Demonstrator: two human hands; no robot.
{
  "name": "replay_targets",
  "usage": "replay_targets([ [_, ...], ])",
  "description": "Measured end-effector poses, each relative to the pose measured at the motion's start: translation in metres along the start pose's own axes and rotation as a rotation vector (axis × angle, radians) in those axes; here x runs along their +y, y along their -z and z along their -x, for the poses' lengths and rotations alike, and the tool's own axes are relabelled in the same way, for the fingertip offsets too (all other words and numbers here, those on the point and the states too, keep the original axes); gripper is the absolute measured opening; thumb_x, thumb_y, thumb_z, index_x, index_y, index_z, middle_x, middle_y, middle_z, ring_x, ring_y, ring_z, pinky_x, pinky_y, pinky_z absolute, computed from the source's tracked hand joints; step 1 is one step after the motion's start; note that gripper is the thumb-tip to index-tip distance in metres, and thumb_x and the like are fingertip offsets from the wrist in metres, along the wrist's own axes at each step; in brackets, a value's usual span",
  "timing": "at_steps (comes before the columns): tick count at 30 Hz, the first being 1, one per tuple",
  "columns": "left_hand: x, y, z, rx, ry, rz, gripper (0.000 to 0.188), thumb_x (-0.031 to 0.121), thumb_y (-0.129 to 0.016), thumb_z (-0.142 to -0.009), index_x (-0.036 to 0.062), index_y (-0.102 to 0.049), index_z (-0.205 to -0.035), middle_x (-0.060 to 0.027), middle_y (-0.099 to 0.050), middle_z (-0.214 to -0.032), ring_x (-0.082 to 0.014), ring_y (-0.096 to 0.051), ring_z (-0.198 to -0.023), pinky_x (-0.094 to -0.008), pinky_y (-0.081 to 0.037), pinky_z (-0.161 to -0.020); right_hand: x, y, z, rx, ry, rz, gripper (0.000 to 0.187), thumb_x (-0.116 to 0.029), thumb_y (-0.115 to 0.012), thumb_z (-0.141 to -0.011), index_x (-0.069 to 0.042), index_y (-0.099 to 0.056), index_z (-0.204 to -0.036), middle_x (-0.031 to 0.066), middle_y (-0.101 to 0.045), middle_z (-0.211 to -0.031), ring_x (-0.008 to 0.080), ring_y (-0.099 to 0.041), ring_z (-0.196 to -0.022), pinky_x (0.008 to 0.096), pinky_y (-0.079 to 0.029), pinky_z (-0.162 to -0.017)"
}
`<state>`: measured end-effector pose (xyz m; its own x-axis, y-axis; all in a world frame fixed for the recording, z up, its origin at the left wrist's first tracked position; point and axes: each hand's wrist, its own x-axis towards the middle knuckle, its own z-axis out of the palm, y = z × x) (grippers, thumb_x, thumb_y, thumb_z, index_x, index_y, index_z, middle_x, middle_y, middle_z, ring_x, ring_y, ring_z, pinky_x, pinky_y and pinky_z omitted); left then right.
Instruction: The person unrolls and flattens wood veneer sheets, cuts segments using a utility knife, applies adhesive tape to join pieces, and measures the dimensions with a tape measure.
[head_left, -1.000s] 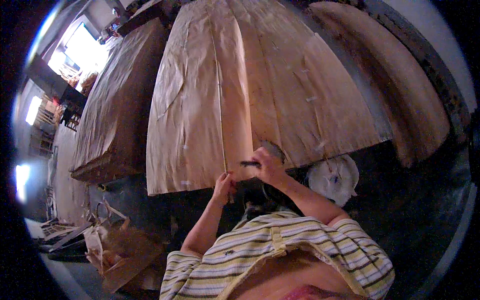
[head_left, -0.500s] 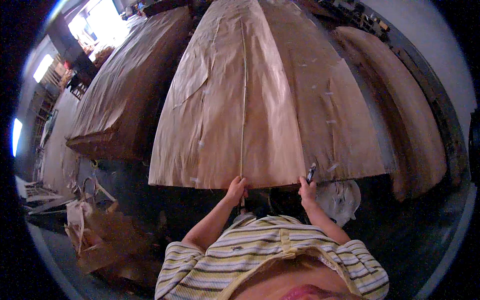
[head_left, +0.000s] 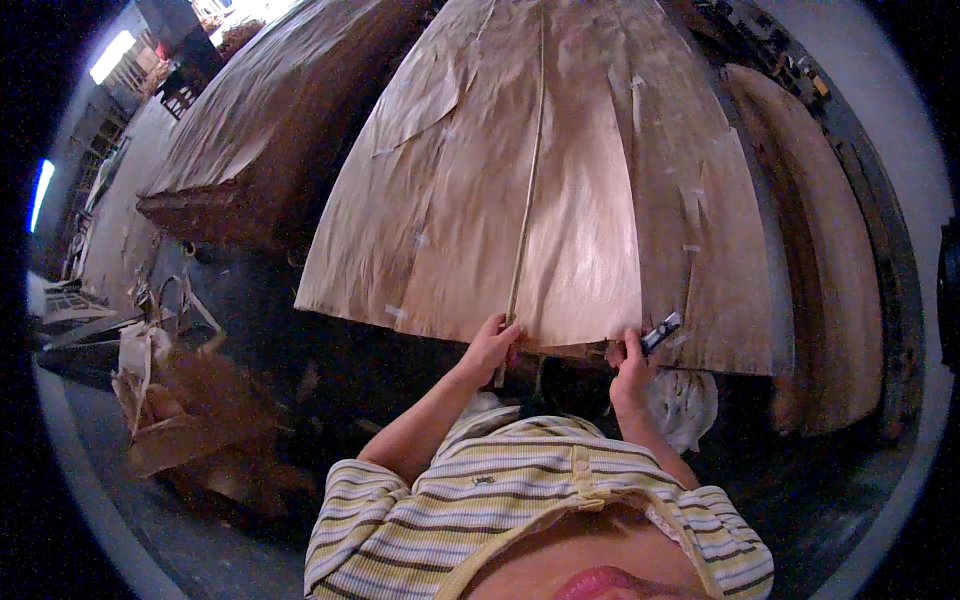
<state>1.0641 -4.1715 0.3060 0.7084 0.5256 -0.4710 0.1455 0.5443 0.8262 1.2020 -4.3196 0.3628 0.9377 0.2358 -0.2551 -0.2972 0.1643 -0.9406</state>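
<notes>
A long pale wood veneer sheet [head_left: 590, 230] lies over a broad stack of veneer [head_left: 410, 210] in front of me. A thin, light strip [head_left: 530, 180] runs lengthwise down it, its near end passing into my left hand [head_left: 492, 352]. The fingers of that hand are closed around the strip at the stack's front edge. My right hand [head_left: 630, 372] pinches the sheet's near right corner. It also grips a small dark tool with a shiny end [head_left: 661, 333], perhaps a knife, pointing up and right. The tool's exact kind is unclear.
Another veneer stack [head_left: 240, 150] stands at the left, and a curved brown stack [head_left: 845, 270] at the right. Torn veneer scraps [head_left: 190, 400] lie on the floor at lower left. A whitish plastic bundle [head_left: 685, 408] sits below the stack's front edge near my right hand.
The view has shifted and turned slightly. The pale sheet and strip now slant, their near ends toward the left. The tool in my right hand has tipped further to the right.
</notes>
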Motion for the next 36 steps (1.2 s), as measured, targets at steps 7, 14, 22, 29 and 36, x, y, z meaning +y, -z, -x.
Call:
replay_targets([
  [7, 0.045, -0.016, 0.037, -0.046, -0.086, 0.159, 0.027, 0.018, -0.051, -0.082, 0.0012, -0.042, -0.101, -0.0046, -0.052, -0.076, -0.0106, -0.051, -0.063, -0.0237, -0.044, -0.055, -0.041, -0.014, 0.019, 0.056, 0.09, -0.051, 0.013, -0.016, -0.056, -0.078, -0.012, -0.046, -0.086, -0.0015, -0.045, -0.064, 0.0088, -0.039, -0.049, 0.0218, -0.03, -0.04],
  [14, 0.041, -0.023, 0.051, -0.091, -0.129, 0.235, 0.024, 0.014, -0.053, -0.08, 0.0023, -0.044, -0.098, -0.0026, -0.051, -0.073, -0.0097, -0.05, -0.062, -0.0221, -0.042, -0.056, 0.0, 0.042, -0.002, 0.281, -0.046, 0.034, 0.02, -0.02, -0.059, -0.073, -0.011, -0.047, -0.087, 0.0003, -0.047, -0.068, 0.0116, -0.042, -0.052, 0.0248, -0.033, -0.042],
  [22, 0.009, 0.003, 0.033, -0.059, -0.079, 0.124, 0.039, 0.013, -0.054, -0.077, -0.0006, -0.037, -0.109, -0.0065, -0.05, -0.079, -0.0111, -0.049, -0.059, -0.0244, -0.043, -0.054, 0.036, 0.06, -0.011, 0.229, -0.214, 0.139, 0.021, -0.017, -0.059, -0.074, -0.01, -0.044, -0.088, -0.0001, -0.048, -0.068, 0.0084, -0.037, -0.046, 0.0229, -0.032, -0.04],
  [29, 0.013, 0.012, 0.036, 0.032, 0.012, 0.114, 0.053, 0.013, -0.052, -0.078, -0.0009, -0.027, -0.122, -0.0106, -0.052, -0.084, -0.0124, -0.05, -0.057, -0.0259, -0.045, -0.052, 0.008, 0.031, 0.008, 0.044, -0.031, 0.272, 0.021, -0.017, -0.058, -0.077, -0.009, -0.046, -0.091, -0.002, -0.047, -0.067, 0.0059, -0.038, -0.047, 0.0226, -0.032, -0.04],
  [36, 0.022, 0.014, 0.033, 0.045, 0.039, 0.042, 0.044, 0.012, -0.051, -0.079, 0.0004, -0.033, -0.118, -0.0082, -0.053, -0.08, -0.0127, -0.049, -0.054, -0.0243, -0.043, -0.048, -0.005, -0.004, 0.011, -0.466, 0.824, 0.689, 0.013, -0.005, -0.057, -0.073, -0.004, -0.051, -0.084, 0.0078, -0.053, -0.075, 0.0208, -0.053, -0.067, 0.0312, -0.044, -0.062],
])
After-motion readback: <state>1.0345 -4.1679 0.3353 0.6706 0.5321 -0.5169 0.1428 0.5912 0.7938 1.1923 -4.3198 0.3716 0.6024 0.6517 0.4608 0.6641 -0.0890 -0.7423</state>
